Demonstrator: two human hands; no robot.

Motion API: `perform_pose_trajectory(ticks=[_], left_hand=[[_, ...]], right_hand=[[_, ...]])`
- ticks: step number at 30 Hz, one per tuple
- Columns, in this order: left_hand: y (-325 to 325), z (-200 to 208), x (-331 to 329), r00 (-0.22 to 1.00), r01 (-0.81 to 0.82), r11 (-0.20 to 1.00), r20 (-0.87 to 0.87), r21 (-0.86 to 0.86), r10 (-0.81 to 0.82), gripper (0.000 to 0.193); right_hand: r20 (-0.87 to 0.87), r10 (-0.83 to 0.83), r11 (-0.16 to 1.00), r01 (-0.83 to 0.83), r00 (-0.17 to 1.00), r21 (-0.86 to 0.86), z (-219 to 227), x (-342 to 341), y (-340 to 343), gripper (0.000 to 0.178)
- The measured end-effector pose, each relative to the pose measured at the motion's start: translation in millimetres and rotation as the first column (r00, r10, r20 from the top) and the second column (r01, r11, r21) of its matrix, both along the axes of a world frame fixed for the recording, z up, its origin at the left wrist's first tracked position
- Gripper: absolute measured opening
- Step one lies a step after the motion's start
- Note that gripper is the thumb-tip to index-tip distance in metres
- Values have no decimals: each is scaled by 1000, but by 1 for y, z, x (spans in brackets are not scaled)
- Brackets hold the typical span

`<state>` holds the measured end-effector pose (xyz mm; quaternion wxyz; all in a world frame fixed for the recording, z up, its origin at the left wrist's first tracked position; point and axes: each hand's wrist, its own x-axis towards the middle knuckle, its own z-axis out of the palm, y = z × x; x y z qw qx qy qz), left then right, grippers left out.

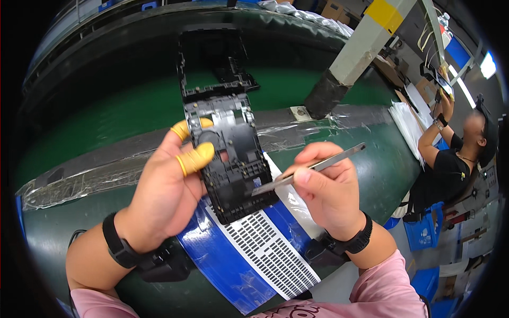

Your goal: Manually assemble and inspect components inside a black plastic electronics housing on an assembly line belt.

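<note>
My left hand (165, 183), with yellow finger cots (194, 160) on thumb and forefinger, grips a black plastic phone frame (233, 153) by its left edge. The frame is tilted up in front of me, its ribbed and cut-out side showing. Between the thumb and fingers of my right hand (331, 191) is a pair of metal tweezers (323, 163). Their tips lie over the frame's lower part, by a small pale label; whether they touch it or pinch anything, I cannot tell. Below the frame lies a white sheet of small dark stickers (270, 257) on a blue board (222, 259).
Beyond the held frame is another black frame piece (183, 79) over the green belt (286, 79). A taped grey rail (106, 177) borders the belt. A post (355, 50) rises at the upper right. Farther right, a person (450, 159) in black holds up a phone, near blue bins (424, 230).
</note>
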<state>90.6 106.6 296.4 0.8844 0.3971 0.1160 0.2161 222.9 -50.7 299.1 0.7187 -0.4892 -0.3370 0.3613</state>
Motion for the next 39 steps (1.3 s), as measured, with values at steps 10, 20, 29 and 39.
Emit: perform_pose_trajectory(ticks=[10, 20, 29, 39], left_hand=[[-23, -2, -5, 981, 178, 971, -51, -157, -188, 43], [-28, -3, -7, 982, 176, 974, -40, -142, -183, 43], [-27, -2, -8, 980, 188, 973, -37, -134, -194, 46], [-27, -4, -8, 980, 188, 973, -35, -133, -194, 46]], right_hand=[[-97, -39, 998, 43, 995, 34, -4, -1, 0, 18], [-73, -60, 998, 63, 996, 27, -9, -3, 0, 19], [-52, -44, 998, 46, 998, 33, -10, -4, 1, 17], [-56, -29, 998, 32, 998, 48, -12, -4, 1, 17]])
